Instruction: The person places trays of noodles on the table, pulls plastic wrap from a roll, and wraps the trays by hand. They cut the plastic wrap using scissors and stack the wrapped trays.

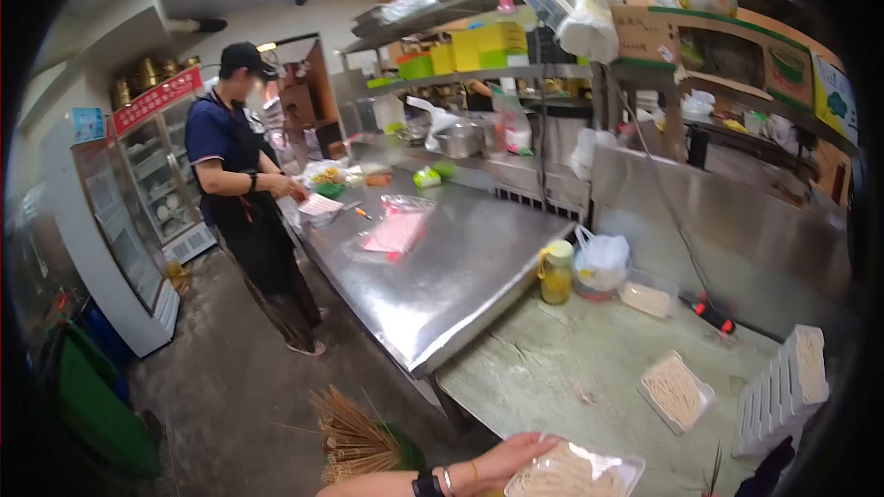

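Observation:
My left hand (516,460), with a dark watch and bracelets at the wrist, grips the left edge of a clear-wrapped white tray of pale noodle-like strips (575,471) at the bottom of the view. My right hand does not show. A similar tray of strips (677,391) lies on the greenish worktop (525,368). Right of it stands a tall stack of white trays (778,396), with pale strips visible at its upper end. A dark shape at the bottom right is too unclear to name.
A person in a cap and black apron (244,175) works beside the steel table (433,285), which holds packaged goods (396,228). A yellow-lidded jar (556,274), white bag (603,260) and clear container (646,296) line the worktop's back. Sticks (354,437) stand below left.

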A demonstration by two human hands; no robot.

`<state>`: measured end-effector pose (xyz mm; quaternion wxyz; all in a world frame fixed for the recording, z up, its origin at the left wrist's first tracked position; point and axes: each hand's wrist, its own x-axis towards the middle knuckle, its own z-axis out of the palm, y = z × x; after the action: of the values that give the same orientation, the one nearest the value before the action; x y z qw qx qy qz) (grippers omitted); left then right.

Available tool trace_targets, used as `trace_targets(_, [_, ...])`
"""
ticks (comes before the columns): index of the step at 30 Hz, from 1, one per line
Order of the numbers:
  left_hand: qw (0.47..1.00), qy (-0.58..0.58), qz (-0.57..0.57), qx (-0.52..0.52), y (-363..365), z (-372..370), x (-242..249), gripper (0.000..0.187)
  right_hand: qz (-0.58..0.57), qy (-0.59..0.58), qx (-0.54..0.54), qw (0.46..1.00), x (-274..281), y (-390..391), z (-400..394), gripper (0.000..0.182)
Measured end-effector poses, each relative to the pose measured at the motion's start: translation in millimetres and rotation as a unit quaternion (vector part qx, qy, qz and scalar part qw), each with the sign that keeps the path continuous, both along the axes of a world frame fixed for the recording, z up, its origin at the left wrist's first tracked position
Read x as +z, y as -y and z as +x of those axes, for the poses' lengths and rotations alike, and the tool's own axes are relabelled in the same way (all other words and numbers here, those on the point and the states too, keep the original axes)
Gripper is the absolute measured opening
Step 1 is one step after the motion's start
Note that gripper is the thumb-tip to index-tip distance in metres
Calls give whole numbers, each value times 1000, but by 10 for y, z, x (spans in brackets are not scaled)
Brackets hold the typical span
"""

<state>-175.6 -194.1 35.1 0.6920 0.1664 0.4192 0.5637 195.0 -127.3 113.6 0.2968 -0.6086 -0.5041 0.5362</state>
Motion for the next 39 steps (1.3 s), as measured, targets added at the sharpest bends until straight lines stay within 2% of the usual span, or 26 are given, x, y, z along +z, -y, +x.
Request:
trace_targets(2, [995, -81, 38, 46, 65, 4, 288, 33, 19, 54, 57, 997, -43, 8, 211, 39])
trace_targets(3, [975, -202, 87, 19, 95, -2, 519, 29, 49, -8, -9, 999, -283, -8, 390, 25])
trace_targets(4, [974, -212, 79, 32, 40, 8, 524, 28, 191, 46, 127, 972, -666, -168, 876, 70])
trace_targets(5, [991, -99, 54, 79, 9, 52, 611, 28, 208, 77, 115, 968, -430, -74, 742, 77])
trace_targets(6, [982, -142, 36, 122, -52, 110, 672, 26, 194, 119, 141, 963, -202, -27, 724, 77])
trace_targets(8, [990, -97, 62, 79, -232, 30, 612, 28, 261, 208, 173, 927, 67, 51, 696, 68])
trace_targets(9, [991, -75, 71, 82, -279, 69, 660, 31, 249, 225, 159, 928, 166, 97, 731, 68])
trace_targets(11, [992, -54, 88, 67, -339, 37, 698, 35, 259, 310, 240, 883, 303, 164, 691, 66])
trace_targets(12, [991, -57, 97, 69, -361, 43, 737, 35, 258, 315, 237, 882, 312, 189, 681, 66])
trace_targets(14, [991, -56, 110, 59, -403, 60, 757, 36, 307, 379, 305, 818, 275, 206, 666, 66])
trace_targets(16, [990, -56, 122, 50, -429, 77, 774, 37, 298, 378, 318, 817, 224, 185, 603, 66])
trace_targets(21, [991, -56, 114, 40, -433, 88, 871, 36, 325, 368, 402, 773, 81, 104, 341, 64])
trace_targets(29, [992, -39, 110, 41, -463, 121, 937, 31, 282, 348, 465, 763, -43, 7, -84, 57])
trace_targets(31, [992, -33, 119, 33, -471, 93, 922, 30, 337, 342, 492, 726, -89, -42, -169, 59])
trace_targets(35, [990, 4, 142, 13, -484, 44, 910, 30, 398, 303, 486, 717, -170, -81, -508, 56])
trace_targets(37, [991, 3, 132, 18, -474, 14, 919, 31, 329, 310, 504, 736, -181, -42, -673, 55])
trace_targets(39, [992, 11, 124, 11, -474, 29, 972, 33, 338, 285, 523, 729, -193, -68, -837, 55])
